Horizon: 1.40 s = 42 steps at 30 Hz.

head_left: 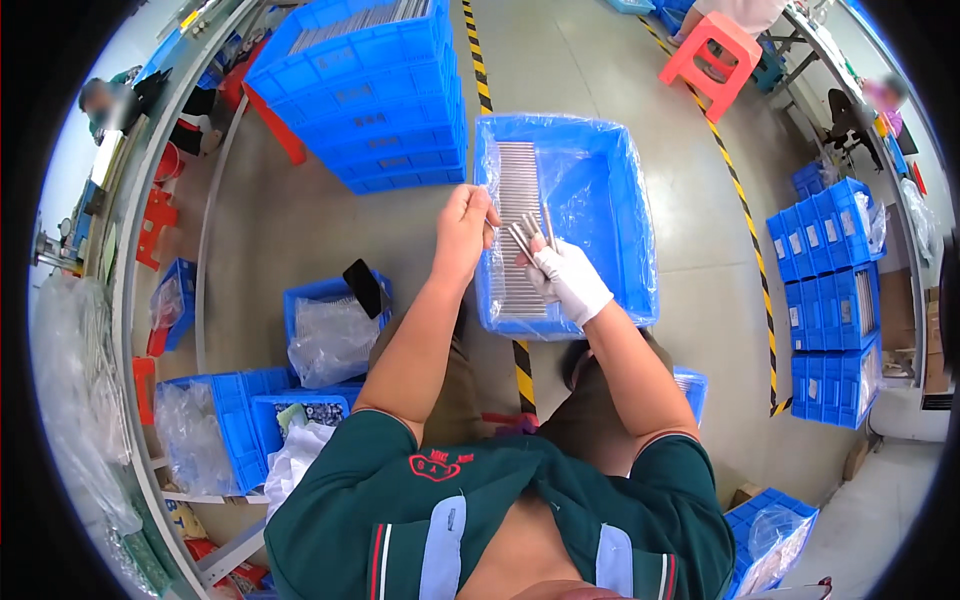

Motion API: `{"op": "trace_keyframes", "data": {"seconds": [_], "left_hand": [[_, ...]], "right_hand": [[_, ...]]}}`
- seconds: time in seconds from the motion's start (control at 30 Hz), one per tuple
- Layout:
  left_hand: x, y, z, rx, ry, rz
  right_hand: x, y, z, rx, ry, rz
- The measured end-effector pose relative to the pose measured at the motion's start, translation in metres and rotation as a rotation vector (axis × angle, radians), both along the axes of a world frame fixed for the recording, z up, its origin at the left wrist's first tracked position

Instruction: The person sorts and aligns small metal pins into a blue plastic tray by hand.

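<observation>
In front of me stands a blue plastic crate (650,235) lined with clear plastic film (590,185). A long row of slim metal rods (517,175) lies side by side along its left part. My right hand (572,282), in a white glove with bare fingertips, is closed around several short metal rods (519,236) above the row. At the crate's left edge is my bare left hand (462,235), fingers curled and thumb pressed against them. Whatever it may pinch is too small to make out.
A tall stack of blue crates (370,110) stands at the far left of my crate. A dark phone (364,287) rests over a bagged crate (330,335) by my left arm. Right, beyond striped floor tape (745,225), are a red stool (713,62) and stacked blue bins (825,300).
</observation>
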State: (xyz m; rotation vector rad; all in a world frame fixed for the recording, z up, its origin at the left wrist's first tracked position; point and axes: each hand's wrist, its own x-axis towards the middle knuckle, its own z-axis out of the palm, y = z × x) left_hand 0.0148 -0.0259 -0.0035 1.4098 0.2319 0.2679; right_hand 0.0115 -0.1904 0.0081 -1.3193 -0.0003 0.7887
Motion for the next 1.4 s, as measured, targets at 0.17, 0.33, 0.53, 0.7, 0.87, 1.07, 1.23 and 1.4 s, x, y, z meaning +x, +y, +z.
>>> {"op": "trace_keyframes", "data": {"seconds": [0.17,0.33,0.53,0.7,0.87,1.07,1.23,1.4], "left_hand": [[-0.011,-0.01,0.003,-0.328,0.105,-0.221],[-0.014,-0.018,0.006,-0.478,0.104,-0.301],[-0.014,-0.017,0.007,-0.537,0.071,-0.283],[-0.016,-0.016,0.005,-0.537,0.107,-0.284],[-0.019,-0.015,0.006,-0.606,0.13,-0.329],[-0.019,-0.011,0.0,-0.368,0.081,-0.28],[-0.018,-0.006,-0.004,-0.819,0.156,-0.424],[-0.02,-0.01,-0.006,-0.764,0.12,-0.318]], "right_hand": [[0.004,-0.01,0.015,0.051,-0.186,-0.134],[0.011,-0.011,0.013,0.082,-0.086,-0.218],[0.01,-0.005,0.012,-0.11,-0.255,-0.245],[0.011,-0.002,0.003,-0.214,-0.482,-0.267],[0.01,0.001,0.001,-0.35,-0.649,-0.277],[0.004,0.007,0.01,-0.512,-0.801,-0.289],[0.004,0.01,0.012,-0.415,-0.776,-0.311],[0.004,0.014,0.01,-0.546,-0.869,-0.34]]}}
